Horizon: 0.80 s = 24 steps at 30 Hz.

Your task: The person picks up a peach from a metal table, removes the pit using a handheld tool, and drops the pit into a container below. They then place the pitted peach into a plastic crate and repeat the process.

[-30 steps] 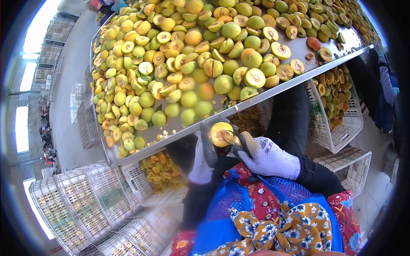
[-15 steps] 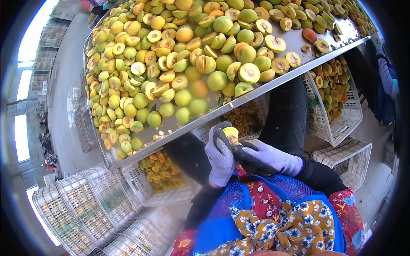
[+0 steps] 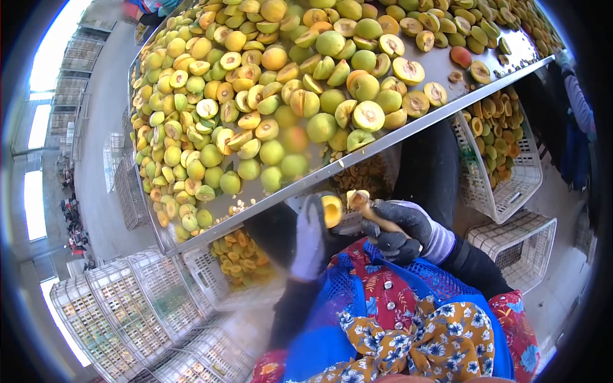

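My left hand (image 3: 308, 237), in a lilac and dark grey glove, is closed on a yellow apricot half (image 3: 332, 212). A round hollow shows in the half's cut face. Gloved the same way, my right hand (image 3: 403, 231) grips a pitting tool (image 3: 384, 221) with a slim, tan, wood-like handle. At the tool's tip sits a pale brown lump (image 3: 358, 198), perhaps a pit with some flesh. A small gap separates the tip from the fruit half. Both hands are above my lap, just in front of the metal table's edge (image 3: 357, 157).
Whole and halved apricots (image 3: 255, 96) cover much of the table. Below it, a crate (image 3: 203, 271) at left and another crate (image 3: 476, 167) at right hold apricot halves. Loose pits (image 3: 364, 179) lie under the edge. White crates (image 3: 128, 300) stand at left; another person's sleeve (image 3: 578, 105) shows at right.
My hands have moved apart. The apricot half has shifted left with my left hand and its hollow now shows. My right hand has turned, bringing the tool and the lump into view.
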Each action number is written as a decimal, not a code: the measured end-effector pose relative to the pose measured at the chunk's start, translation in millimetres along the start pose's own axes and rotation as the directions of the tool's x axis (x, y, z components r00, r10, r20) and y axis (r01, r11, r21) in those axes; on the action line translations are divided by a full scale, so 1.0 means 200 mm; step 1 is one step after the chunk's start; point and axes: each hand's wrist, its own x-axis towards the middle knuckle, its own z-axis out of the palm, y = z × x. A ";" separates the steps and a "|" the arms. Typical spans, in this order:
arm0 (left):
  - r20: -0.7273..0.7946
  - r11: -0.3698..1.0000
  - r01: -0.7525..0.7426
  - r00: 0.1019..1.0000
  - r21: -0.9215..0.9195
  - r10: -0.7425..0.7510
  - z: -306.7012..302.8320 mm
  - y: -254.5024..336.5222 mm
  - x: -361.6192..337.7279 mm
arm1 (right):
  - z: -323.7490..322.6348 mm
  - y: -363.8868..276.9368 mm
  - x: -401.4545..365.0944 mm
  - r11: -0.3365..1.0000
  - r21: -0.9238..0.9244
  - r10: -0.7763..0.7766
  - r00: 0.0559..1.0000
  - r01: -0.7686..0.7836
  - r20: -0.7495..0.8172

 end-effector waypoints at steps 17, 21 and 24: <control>0.045 0.906 0.260 0.956 0.335 -0.291 -0.24 -0.61 0.40 | -0.17 0.02 0.01 -0.253 -0.898 -0.678 0.729 -0.359 -0.100; 0.066 0.704 0.518 0.825 -0.486 -0.561 -0.31 -0.45 0.35 | -0.13 0.02 0.01 -0.219 -0.940 -0.660 0.749 -0.261 -0.054; 0.004 0.615 0.338 0.878 -0.712 -0.478 -0.30 -0.28 0.25 | -0.02 0.05 0.05 -0.268 -0.947 -0.647 0.761 -0.179 0.040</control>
